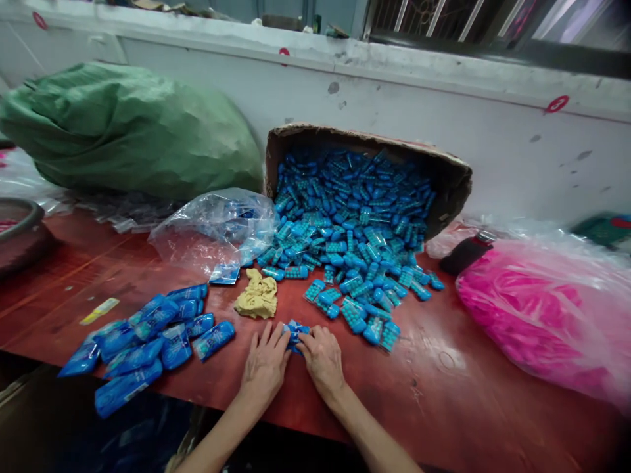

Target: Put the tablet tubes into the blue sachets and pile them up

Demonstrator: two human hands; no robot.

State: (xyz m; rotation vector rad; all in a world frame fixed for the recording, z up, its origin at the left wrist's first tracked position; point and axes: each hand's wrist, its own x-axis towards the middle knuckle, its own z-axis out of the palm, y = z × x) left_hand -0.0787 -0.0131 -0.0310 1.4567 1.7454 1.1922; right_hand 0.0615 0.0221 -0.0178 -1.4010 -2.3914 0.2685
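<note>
Bare forearms [377, 433] lead to my left hand [266, 364] and right hand [323, 358], fingers curled, pinching one blue packet [296, 334], glossy, crinkled, white-marked, at the table's [219, 378] near middle. Left, about ten plump blue pouches [176, 346]; beyond, one yellow lump [257, 297]; farther, one carton [456, 187] with uncountable small blue containers [355, 230].

From my remote seat I'm seeing one packet [296, 332], small, shiny and blue with paler patches. It is lying between the left hand [266, 363] and the right hand [323, 359], touching both. The hands are covering its sides, so I'm not making out its full outline or whether its ends are sealed.
</note>
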